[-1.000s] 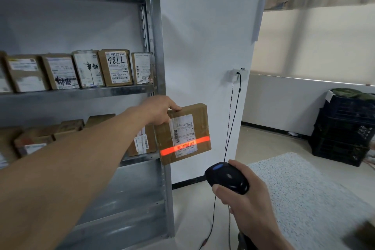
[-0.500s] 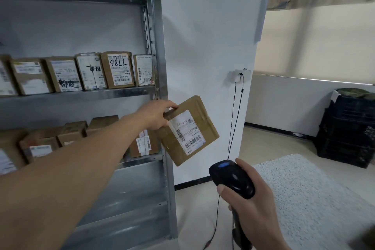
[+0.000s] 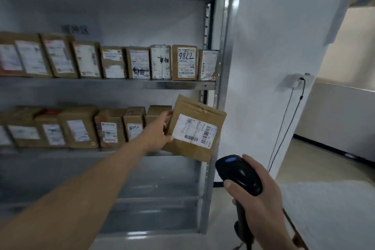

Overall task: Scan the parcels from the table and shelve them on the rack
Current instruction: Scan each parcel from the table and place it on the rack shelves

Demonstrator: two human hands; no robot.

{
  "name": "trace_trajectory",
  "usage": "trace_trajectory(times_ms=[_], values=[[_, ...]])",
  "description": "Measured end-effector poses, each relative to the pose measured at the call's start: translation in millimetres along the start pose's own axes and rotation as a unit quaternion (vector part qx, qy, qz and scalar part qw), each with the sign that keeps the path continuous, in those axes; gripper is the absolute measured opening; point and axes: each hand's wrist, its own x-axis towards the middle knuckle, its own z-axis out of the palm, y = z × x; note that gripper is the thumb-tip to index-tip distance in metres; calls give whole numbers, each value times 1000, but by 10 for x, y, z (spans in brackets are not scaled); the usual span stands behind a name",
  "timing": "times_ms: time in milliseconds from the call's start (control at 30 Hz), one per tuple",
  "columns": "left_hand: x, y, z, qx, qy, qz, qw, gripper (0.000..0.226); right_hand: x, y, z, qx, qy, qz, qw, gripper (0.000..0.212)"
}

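Head view only. Reference is the right upright (image 3: 228, 57) of the rack (image 3: 101, 85).

- The parcel (image 3: 195, 135) sits just left of the upright, level with the lower row (image 3: 81, 128) of shelved boxes. It is rotated, not square to the shelf, and its right corner overlaps the upright in the picture.
- Can't tell whether it touches the shelf, since its own body hides the underside.
- The left hand (image 3: 159, 133) is clamped on the parcel's left edge, fingers curled over it. That grip leaves the label (image 3: 193, 128) uncovered and facing out, and leaves the rest of the box free to go in.
- The right hand (image 3: 261, 203) is wrapped round the scanner (image 3: 238, 174), right of the upright and below the parcel.
- There is no scan line on the label, so the scanner looks parked low, out of the parcel's path.
- A cable (image 3: 284, 128) runs up to a socket (image 3: 294, 80), well right of the upright. It is probably the scanner's, but the lower end is lost.
- The upper row (image 3: 121, 63) runs right up to the upright, labels out.
- The lower row stops short of the upright. The hand and parcel hide how wide that slot is.

Judgement: the step is shelving, and the slot at the upright is the target. Next, the box needs squaring up and then pushing in with the label out. The risk is the right corner catching the upright.
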Motion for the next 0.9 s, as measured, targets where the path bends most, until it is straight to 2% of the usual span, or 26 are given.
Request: trace_trajectory(times_ms=[300, 500, 900], values=[[-637, -1705, -1262, -50, 88, -73, 992, 90, -295, -276, 1772, 6, -83, -14, 996, 67], [-1020, -2776, -2143, -71, 120, -114, 984, 89, -597, -524, 3060, 33, -121, -24, 992, 66], [-1679, -4313, -3548, -64, 224, -195, 953, 91, -858, -838, 5109, 88, -226, -27, 970, 64]])
